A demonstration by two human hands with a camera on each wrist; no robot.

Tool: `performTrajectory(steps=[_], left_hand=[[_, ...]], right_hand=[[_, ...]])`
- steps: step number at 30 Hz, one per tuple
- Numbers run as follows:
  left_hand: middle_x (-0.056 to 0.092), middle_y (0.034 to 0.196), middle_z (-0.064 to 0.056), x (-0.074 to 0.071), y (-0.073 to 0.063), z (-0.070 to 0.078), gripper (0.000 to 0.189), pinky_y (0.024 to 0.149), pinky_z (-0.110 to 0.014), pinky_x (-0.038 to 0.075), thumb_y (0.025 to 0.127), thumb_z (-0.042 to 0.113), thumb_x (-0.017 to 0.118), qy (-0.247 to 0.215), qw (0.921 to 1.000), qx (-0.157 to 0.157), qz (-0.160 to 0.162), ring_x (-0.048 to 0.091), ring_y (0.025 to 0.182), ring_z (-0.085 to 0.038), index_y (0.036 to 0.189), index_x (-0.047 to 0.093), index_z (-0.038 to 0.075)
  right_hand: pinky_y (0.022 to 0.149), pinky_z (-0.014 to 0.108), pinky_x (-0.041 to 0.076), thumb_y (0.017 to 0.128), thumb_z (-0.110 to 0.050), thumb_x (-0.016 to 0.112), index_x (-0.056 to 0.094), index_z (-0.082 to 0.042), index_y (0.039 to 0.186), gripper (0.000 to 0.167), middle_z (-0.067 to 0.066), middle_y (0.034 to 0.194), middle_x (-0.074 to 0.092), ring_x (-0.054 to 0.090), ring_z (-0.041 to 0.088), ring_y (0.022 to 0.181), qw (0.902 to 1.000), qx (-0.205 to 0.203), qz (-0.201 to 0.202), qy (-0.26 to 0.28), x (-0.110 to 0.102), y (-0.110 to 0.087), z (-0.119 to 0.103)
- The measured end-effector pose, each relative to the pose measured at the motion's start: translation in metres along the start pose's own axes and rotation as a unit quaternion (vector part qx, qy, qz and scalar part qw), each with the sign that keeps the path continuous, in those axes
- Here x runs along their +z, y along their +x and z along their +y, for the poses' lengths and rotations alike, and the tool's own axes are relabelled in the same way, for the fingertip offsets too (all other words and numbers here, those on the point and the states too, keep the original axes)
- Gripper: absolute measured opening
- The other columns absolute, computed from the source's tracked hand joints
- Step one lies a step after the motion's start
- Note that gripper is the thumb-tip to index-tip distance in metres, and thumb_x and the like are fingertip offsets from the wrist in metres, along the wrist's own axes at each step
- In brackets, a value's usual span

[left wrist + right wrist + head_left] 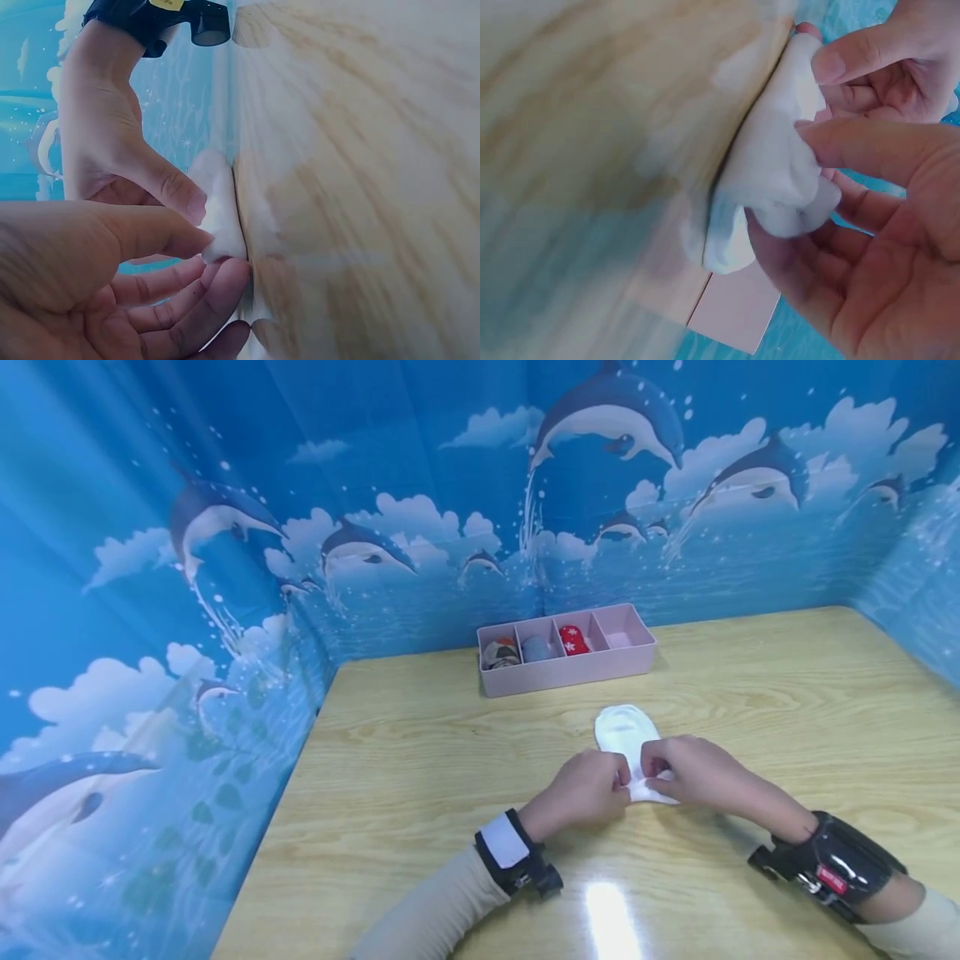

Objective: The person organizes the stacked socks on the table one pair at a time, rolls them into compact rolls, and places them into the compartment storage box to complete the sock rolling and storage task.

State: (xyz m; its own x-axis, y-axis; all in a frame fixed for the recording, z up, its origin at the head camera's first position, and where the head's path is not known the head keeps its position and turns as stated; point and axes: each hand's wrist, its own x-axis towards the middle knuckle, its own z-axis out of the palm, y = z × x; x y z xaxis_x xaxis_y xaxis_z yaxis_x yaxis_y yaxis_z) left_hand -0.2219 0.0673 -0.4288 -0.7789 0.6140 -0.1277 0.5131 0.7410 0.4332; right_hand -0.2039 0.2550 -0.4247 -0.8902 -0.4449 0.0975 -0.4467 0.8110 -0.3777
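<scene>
A white sock lies flat on the table, pointing away from me. At its near end my left hand pinches the left edge between thumb and fingers. Close by on the right, my right hand pinches the same end, where the cloth is folded over. From the right wrist, the sock appears bunched between the thumb and fingers of the right hand. In the left wrist view, the thumb of the left hand presses on the fabric, with fingertips under its edge.
Behind the sock stands a pink divided box. Its compartments hold a patterned bundle, a grey-blue bundle and a red bundle; the rightmost shows its bare floor. A dolphin-print curtain hangs around the wooden table.
</scene>
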Motion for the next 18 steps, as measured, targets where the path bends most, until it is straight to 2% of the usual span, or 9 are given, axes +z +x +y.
performTrajectory(steps=[3, 6, 12, 15, 18], left_hand=[[0.05, 0.065, 0.009, 0.0005, 0.0011, 0.0, 0.014, 0.053, -0.019, 0.037, 0.092, 0.018, 0.071, 0.004, 1.0, -0.003, 0.0, 0.048, 0.058, -0.006, 0.104, 0.063, 0.019], [0.043, 0.062, 0.008, 0.0006, 0.0016, 0.0008, 0.017, 0.051, -0.02, 0.034, 0.093, 0.02, 0.07, 0.039, 0.9992, 0.004, 0.004, 0.046, 0.057, -0.007, 0.105, 0.058, 0.023], [0.056, 0.077, 0.011, 0.001, 0.0028, 0.0025, 0.006, 0.053, -0.02, 0.036, 0.095, 0.021, 0.067, 0.149, 0.9878, 0.037, 0.025, 0.051, 0.067, -0.004, 0.095, 0.066, 0.027], [0.059, 0.082, 0.01, 0.0003, 0.0034, 0.0017, 0.01, 0.053, -0.019, 0.037, 0.094, 0.018, 0.068, 0.171, 0.982, 0.069, 0.042, 0.052, 0.068, -0.003, 0.088, 0.07, 0.025], [0.065, 0.09, 0.011, -0.0006, 0.0034, 0.0014, 0.014, 0.056, -0.015, 0.04, 0.091, 0.012, 0.071, 0.169, 0.9788, 0.103, 0.052, 0.057, 0.074, -0.002, 0.092, 0.075, 0.025]], right_hand=[[0.06, 0.026, 0.039, 0.076, -0.006, 0.082, 0.058, -0.024, 0.073, 0.03, -0.011, 0.075, 0.056, 0.048, 0.009, 0.071, 0.9996, 0.0, 0.018, -0.021, 0.0009, 0.0005, -0.0018], [0.061, 0.025, 0.04, 0.076, -0.003, 0.083, 0.059, -0.025, 0.071, 0.033, -0.012, 0.073, 0.054, 0.047, 0.007, 0.072, 0.9987, -0.019, 0.03, -0.037, 0.0014, 0.0017, -0.0053], [0.057, 0.019, 0.031, 0.079, 0.005, 0.075, 0.054, -0.021, 0.06, 0.038, -0.012, 0.064, 0.041, 0.033, 0.001, 0.061, 0.9961, -0.071, 0.022, -0.049, 0.0014, 0.0019, -0.0065], [0.056, 0.018, 0.028, 0.078, 0.008, 0.072, 0.052, -0.02, 0.058, 0.039, -0.011, 0.063, 0.038, 0.029, 0.0, 0.061, 0.9948, -0.089, 0.022, -0.045, 0.0014, 0.0015, -0.0065], [0.056, 0.018, 0.032, 0.078, 0.006, 0.073, 0.06, -0.019, 0.062, 0.032, -0.012, 0.064, 0.044, 0.033, -0.001, 0.061, 0.995, -0.092, 0.018, -0.035, 0.0015, 0.0016, -0.0062]])
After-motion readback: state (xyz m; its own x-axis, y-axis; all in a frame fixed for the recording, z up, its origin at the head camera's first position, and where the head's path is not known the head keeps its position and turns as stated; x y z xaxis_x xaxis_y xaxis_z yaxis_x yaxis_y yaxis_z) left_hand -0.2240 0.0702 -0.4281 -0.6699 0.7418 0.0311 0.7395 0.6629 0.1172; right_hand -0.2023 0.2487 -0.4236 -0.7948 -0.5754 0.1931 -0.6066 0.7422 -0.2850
